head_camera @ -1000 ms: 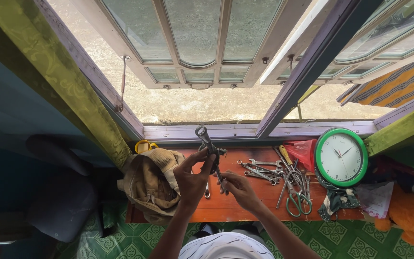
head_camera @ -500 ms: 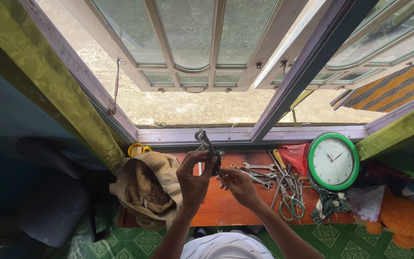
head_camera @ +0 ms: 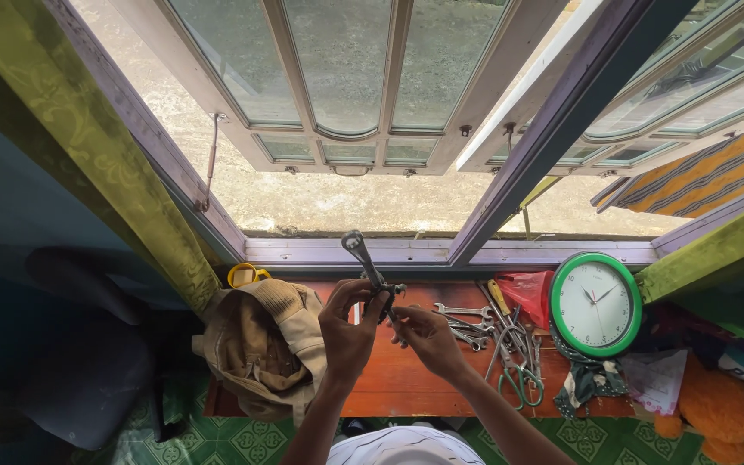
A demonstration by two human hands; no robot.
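a metal tool is clamped in the left hand and pinched at its lower end by the right hand, above a wooden table. since a second ago, little has changed; the work is still held up. wrenches, a clock and a hat lie below an open window.

Metal tool now slightly more upright between both hands, right fingers closer to its joint.
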